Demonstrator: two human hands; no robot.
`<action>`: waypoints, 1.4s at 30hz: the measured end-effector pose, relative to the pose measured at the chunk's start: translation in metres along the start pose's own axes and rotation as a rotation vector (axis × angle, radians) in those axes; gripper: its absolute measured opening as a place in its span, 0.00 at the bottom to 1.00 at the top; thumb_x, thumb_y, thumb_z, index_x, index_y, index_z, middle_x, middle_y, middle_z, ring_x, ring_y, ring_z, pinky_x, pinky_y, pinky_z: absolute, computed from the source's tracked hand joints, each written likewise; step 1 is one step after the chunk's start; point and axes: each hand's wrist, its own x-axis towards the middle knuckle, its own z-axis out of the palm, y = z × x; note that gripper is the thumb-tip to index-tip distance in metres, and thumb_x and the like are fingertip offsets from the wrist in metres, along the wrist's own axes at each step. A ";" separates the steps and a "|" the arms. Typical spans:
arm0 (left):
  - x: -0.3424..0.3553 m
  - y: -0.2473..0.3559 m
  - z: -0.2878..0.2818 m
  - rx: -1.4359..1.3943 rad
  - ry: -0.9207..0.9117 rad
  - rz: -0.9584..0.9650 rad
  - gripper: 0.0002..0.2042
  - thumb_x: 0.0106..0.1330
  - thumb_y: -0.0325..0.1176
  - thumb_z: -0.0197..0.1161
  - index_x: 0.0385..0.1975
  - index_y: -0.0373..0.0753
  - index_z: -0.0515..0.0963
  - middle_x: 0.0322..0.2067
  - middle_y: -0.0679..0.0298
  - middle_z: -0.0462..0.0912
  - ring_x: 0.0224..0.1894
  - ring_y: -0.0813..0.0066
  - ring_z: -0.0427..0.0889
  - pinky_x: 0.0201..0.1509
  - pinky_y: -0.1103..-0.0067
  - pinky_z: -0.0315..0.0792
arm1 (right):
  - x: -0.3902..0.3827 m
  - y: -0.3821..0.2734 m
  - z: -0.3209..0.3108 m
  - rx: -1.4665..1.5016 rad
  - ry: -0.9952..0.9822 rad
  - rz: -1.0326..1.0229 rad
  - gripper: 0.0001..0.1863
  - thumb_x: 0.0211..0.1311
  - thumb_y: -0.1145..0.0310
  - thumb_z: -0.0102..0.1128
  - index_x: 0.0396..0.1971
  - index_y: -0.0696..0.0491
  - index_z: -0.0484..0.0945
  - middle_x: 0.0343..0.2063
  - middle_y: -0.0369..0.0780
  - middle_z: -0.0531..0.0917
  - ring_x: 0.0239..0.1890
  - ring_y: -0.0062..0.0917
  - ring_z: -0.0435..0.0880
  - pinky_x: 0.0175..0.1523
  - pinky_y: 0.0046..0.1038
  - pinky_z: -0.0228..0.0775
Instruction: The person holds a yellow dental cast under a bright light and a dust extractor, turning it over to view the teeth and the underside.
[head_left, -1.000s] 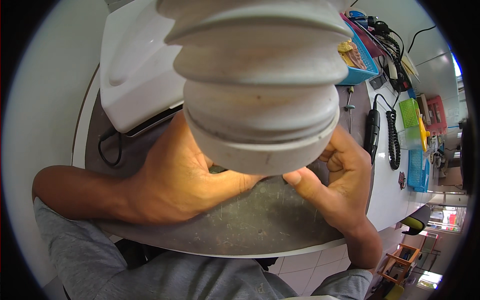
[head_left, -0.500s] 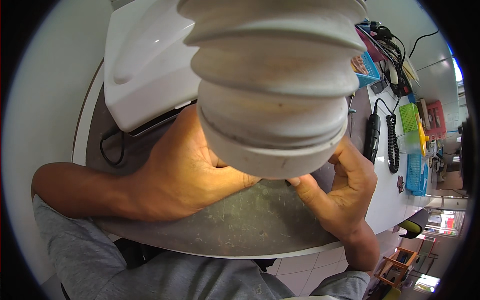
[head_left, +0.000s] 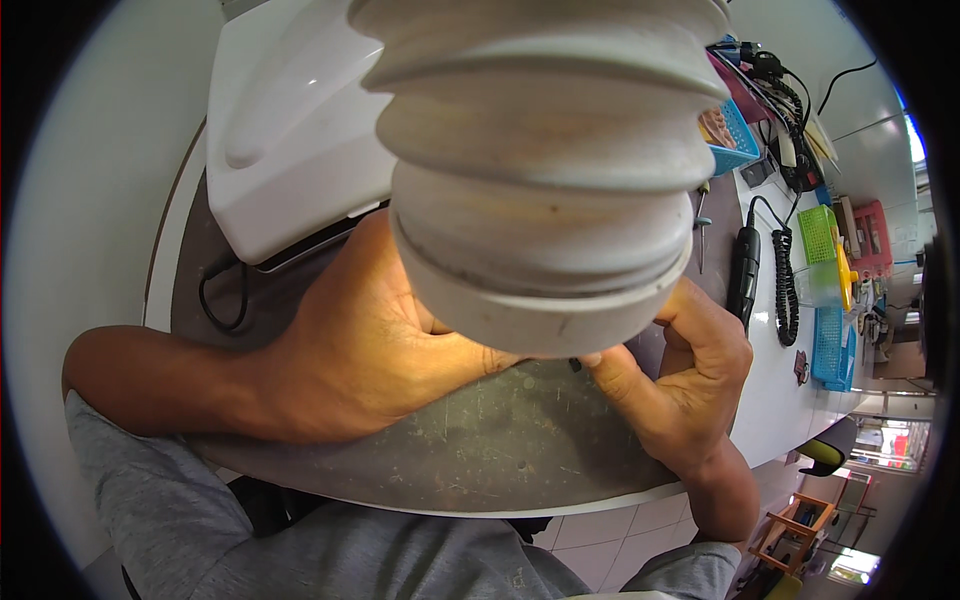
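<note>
A thick off-white ribbed hose [head_left: 545, 220] with a round collar hangs over the middle of the picture and covers most of my fingers. My left hand [head_left: 375, 345] reaches in from the left, its thumb stretched toward the right under the collar and its other fingers out of sight behind the hose. On the other side, my right hand [head_left: 690, 385] is closed, thumb and index finger bent inward. A tiny dark bit [head_left: 575, 365] shows beside the right thumb's tip. Whatever lies between the two hands is hidden by the hose.
A white molded housing [head_left: 310, 130] stands at the left on the dark mat [head_left: 480, 440]. Right of the hose lie a thin metal tool [head_left: 702, 235], a black handpiece [head_left: 745, 275] with a coiled cord [head_left: 785, 290], a blue basket [head_left: 738, 140], a green basket [head_left: 818, 235] and another blue basket [head_left: 832, 350].
The hose sits very slightly farther left in the picture, and a little more of the thin metal tool shows. Both hands keep nearly the same pose, with the right thumb shifting only slightly.
</note>
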 end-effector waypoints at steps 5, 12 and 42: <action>0.000 0.002 -0.002 -0.052 -0.012 -0.059 0.18 0.57 0.29 0.73 0.45 0.33 0.76 0.39 0.60 0.84 0.42 0.75 0.83 0.47 0.78 0.76 | 0.001 -0.003 -0.001 -0.003 -0.014 0.021 0.15 0.49 0.78 0.70 0.40 0.61 0.83 0.32 0.43 0.86 0.30 0.22 0.84 0.37 0.21 0.77; -0.004 -0.004 -0.004 -0.011 0.029 0.000 0.19 0.56 0.31 0.75 0.44 0.33 0.77 0.39 0.60 0.85 0.42 0.74 0.83 0.47 0.78 0.76 | 0.003 -0.005 -0.002 -0.042 -0.024 -0.019 0.15 0.48 0.78 0.70 0.39 0.61 0.83 0.31 0.43 0.85 0.31 0.24 0.85 0.37 0.22 0.77; 0.000 0.025 -0.003 -0.061 -0.074 -0.380 0.20 0.58 0.28 0.72 0.49 0.32 0.73 0.42 0.61 0.82 0.45 0.77 0.80 0.50 0.80 0.76 | 0.004 -0.002 -0.003 -0.020 -0.064 -0.027 0.17 0.45 0.81 0.68 0.40 0.59 0.82 0.34 0.43 0.85 0.34 0.25 0.86 0.39 0.23 0.79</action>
